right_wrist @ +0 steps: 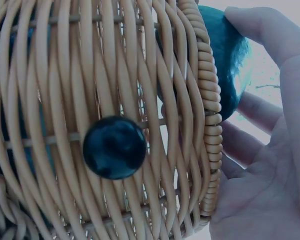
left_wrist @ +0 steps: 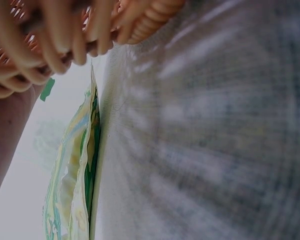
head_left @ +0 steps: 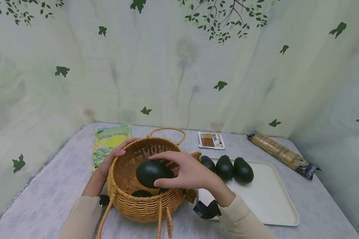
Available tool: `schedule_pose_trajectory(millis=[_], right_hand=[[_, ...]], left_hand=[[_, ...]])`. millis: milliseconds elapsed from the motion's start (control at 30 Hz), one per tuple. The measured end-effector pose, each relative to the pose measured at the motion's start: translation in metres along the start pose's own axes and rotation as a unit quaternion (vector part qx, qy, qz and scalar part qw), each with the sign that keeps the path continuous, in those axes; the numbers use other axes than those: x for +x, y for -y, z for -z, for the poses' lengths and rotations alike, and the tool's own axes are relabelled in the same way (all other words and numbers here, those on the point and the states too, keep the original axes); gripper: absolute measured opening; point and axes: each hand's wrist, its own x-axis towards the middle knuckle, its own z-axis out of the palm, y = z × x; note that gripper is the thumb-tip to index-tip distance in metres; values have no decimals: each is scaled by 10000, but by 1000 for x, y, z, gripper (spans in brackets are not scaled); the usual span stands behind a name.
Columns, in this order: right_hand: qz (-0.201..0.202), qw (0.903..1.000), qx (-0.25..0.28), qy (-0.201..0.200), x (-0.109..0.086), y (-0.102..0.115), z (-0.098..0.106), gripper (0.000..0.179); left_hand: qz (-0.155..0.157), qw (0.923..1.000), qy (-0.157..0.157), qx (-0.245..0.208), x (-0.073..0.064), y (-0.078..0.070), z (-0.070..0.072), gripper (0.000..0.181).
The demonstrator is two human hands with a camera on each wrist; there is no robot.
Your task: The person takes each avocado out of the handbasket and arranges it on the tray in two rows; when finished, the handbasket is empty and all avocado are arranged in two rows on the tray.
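A round wicker basket point(head_left: 146, 207) stands before me, with its mouth toward me. At its left rim my left hand point(head_left: 118, 153) holds on, most of its fingers behind the rim. My right hand point(head_left: 183, 169) pinches a dark green avocado point(head_left: 151, 173) between thumb and fingers, inside the basket's opening. Below it, another avocado point(head_left: 142, 193) shows partly inside the basket. In the right wrist view the held avocado point(right_wrist: 230, 62) sticks out past the rim, and dark shapes show through the weave.
A white tray point(head_left: 270, 196) to the right bears several avocados point(head_left: 243, 171). Behind it lie a small packet point(head_left: 211, 140) and a long noodle-like package point(head_left: 282, 153). A yellow-green bag point(head_left: 110, 137) lies behind the basket's left side. Basket handles point(head_left: 167, 128) rise at the back and hang in front.
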Motion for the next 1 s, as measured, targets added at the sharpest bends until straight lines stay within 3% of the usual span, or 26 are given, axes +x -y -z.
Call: schedule_pose_trajectory(millis=[300, 600, 1000], right_hand=[[38, 9995, 210, -249, -9, -5, -3, 58], [-141, 9965, 591, -580, -20, -7, 1, 56], [-173, 9945, 710, -752, -33, -10, 10, 54]], left_hand=[[-85, 9997, -11, 219, 0, -4, -8, 56], [-182, 9996, 160, 113, 3, 4, 0, 58], [-45, 9996, -73, 264, 2, -5, -6, 58]])
